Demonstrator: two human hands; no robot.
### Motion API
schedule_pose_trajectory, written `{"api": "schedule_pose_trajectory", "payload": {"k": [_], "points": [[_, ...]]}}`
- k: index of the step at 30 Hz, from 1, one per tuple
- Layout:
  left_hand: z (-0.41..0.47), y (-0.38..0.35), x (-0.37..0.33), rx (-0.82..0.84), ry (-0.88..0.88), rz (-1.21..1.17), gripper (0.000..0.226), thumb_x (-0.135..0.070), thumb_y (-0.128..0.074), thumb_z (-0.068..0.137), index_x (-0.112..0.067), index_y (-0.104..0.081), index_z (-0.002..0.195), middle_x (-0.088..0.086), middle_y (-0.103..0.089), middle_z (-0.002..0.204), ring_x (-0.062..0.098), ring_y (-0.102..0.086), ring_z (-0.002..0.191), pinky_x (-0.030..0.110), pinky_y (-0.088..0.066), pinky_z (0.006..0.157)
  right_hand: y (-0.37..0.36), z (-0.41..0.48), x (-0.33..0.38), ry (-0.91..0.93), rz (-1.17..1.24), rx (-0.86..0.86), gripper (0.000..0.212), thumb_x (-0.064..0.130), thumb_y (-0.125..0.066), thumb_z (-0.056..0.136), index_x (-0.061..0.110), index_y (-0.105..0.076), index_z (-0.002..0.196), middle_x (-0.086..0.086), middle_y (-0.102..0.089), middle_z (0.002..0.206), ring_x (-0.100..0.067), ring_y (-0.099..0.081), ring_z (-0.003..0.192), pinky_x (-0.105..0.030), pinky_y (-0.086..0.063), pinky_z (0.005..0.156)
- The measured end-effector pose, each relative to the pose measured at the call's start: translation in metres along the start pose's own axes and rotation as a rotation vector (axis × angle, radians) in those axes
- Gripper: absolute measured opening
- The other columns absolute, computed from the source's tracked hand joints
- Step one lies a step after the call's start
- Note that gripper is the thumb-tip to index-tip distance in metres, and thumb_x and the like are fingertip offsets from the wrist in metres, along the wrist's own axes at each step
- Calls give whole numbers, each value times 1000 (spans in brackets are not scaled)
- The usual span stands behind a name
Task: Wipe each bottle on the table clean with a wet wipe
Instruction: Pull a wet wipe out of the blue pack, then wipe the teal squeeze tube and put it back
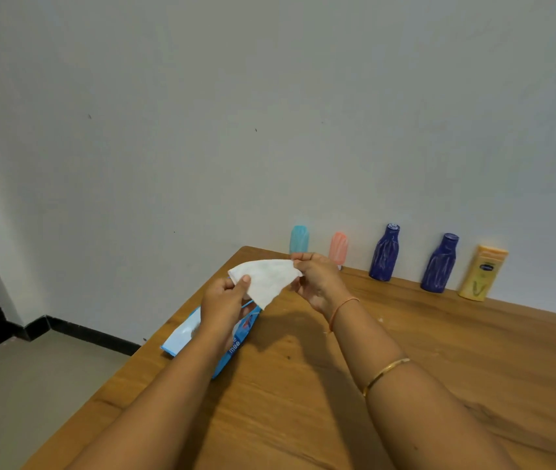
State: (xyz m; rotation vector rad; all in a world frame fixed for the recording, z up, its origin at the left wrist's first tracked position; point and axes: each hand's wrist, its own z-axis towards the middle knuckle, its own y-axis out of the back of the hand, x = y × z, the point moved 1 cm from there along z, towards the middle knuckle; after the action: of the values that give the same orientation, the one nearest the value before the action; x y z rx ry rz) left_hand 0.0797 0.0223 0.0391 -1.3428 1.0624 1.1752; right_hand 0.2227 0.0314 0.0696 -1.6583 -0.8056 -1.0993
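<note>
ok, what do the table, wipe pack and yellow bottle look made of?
Table: wood or wood-look laminate, matte, grain lines visible. Wipe pack: thin plastic film, glossy, with a light glare. Yellow bottle: likely opaque plastic, smooth, printed logo.

Blue wipes pack (186, 332) — "mee"; yellow bottle (481, 273) — a large "V"; its oval logo blurred.

Bare tabletop (439, 368) before bottles (384, 253); wipes pack (185, 334) far left.

Head cam, fwd-down, seemingly tilted.
</note>
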Motion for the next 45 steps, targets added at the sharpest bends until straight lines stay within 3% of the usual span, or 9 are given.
{"api": "schedule_pose_trajectory", "payload": {"k": [5,11,14,20,27,32,37,41,45], "points": [[-17,-13,-8,35,72,-148,8,-18,-56,92,-15,-55,84,6,-62,99,23,-62,96,37,-55,80,14,-25,9,79,-72,-37,23,-8,-46,88,11,-59,83,-16,-61,99,-20,-56,75,-30,-50,64],[-38,-28,-26,107,192,-369,9,-11,-58,90,-6,-56,84,10,-64,83,21,-64,80,32,-57,70,37,-62,10,539,-1022,216,47,7,-58,84,19,-46,128,-5,-41,131,-18,-43,119,-24,-36,99],[-43,-39,-27,155,218,-385,15,-11,-56,92,0,-56,103,11,-64,87,20,-64,79,28,-58,63,43,-70,2,653,-1180,247,58,13,-59,85,19,-35,137,-2,-40,137,-17,-42,123,-23,-36,99],[-39,-50,-14,188,224,-255,23,-16,-55,93,2,-56,106,15,-66,100,24,-66,88,35,-54,79,69,-62,11,601,-958,5,15,13,-57,90,11,-66,101,-6,-67,101,-17,-60,91,-35,-53,83],[5,-55,11,127,99,97,28,-26,-67,84,-1,-64,95,13,-67,98,23,-64,93,30,-56,79,94,-29,19,260,-479,-167,14,12,-48,94,8,-59,86,-20,-62,101,-31,-60,91,-51,-54,81],[45,-80,26,157,36,387,12,-11,-61,88,-11,-63,100,7,-64,108,20,-60,95,29,-54,82,89,-1,18,39,-62,-75,14,10,-49,92,8,-53,105,-13,-59,94,-28,-59,91,-44,-56,75],[89,-101,40,133,-38,538,35,-10,-53,92,-10,-50,126,5,-57,121,10,-54,85,19,-43,71,89,41,18,52,7,-167,9,13,-49,90,13,-58,92,-10,-61,89,-23,-60,80,-48,-52,82],[132,-120,56,130,-69,610,50,-21,-64,87,-12,-44,132,7,-53,131,21,-52,116,28,-44,90,96,79,15,111,-5,-306,11,15,-50,89,11,-58,95,-10,-60,88,-23,-61,79,-47,-53,83],[170,-142,77,115,-65,654,66,-27,-70,81,-11,-37,136,8,-49,136,26,-49,122,34,-44,95,102,106,11,166,-94,-369,6,18,-51,89,14,-56,88,-10,-58,88,-23,-59,79,-41,-52,75]]}}
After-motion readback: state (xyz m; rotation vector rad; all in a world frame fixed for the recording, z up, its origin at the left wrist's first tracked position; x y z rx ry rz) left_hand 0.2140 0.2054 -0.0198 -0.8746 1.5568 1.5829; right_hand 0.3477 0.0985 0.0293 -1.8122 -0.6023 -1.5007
